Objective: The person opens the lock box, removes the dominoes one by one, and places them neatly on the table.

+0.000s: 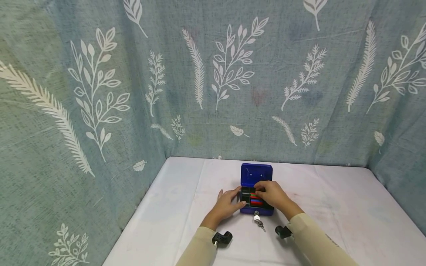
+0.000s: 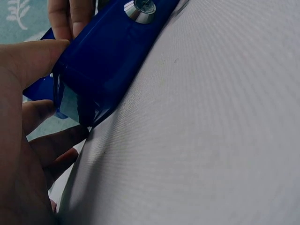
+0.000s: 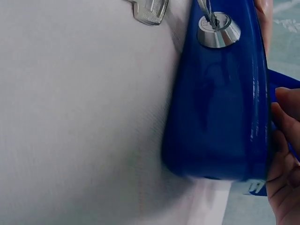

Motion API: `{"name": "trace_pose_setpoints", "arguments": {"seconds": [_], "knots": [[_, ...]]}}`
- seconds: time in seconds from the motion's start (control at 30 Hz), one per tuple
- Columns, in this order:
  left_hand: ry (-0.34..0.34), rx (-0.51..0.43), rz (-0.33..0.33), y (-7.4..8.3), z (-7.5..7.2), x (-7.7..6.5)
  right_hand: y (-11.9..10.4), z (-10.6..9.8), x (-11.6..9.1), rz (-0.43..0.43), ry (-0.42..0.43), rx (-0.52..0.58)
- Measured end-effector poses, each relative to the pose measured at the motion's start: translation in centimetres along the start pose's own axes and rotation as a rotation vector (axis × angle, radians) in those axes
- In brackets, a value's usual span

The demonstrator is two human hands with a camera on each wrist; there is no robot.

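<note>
A blue cash box point(image 1: 263, 212) stands on the white cloth with its lid point(image 1: 251, 181) raised. Inside it is a black tray point(image 1: 245, 190) with compartments, where red, green and blue stick-like pieces point(image 1: 256, 203) lie. My left hand point(image 1: 227, 204) holds the box's left side, thumb over the upper edge and fingers against the side wall point(image 2: 70, 101). Over the tray's right part is my right hand point(image 1: 273, 193), fingers bent and fingertips close together at the upper red and green pieces. I cannot tell whether a piece is between those fingertips.
A key sits in the front lock point(image 3: 218, 30), with another key point(image 1: 261, 225) hanging onto the cloth in front. White cloth point(image 1: 332, 218) covers the table around the box. A leaf-patterned curtain point(image 1: 199, 129) closes off the back and both sides.
</note>
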State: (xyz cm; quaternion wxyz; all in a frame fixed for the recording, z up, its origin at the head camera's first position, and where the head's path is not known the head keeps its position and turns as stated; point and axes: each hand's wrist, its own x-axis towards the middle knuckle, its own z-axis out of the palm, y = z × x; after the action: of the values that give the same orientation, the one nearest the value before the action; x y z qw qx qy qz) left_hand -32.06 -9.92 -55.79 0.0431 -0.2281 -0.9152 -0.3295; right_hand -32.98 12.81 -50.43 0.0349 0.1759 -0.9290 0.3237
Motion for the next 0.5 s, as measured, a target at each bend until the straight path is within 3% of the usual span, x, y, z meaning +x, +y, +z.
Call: {"name": "trace_pose_setpoints", "arguments": {"seconds": [0.5], "knots": [[-0.013,0.004,-0.009,0.07,-0.05,-0.1,-0.19,0.87,0.03,0.021,-0.036,-0.083]]}}
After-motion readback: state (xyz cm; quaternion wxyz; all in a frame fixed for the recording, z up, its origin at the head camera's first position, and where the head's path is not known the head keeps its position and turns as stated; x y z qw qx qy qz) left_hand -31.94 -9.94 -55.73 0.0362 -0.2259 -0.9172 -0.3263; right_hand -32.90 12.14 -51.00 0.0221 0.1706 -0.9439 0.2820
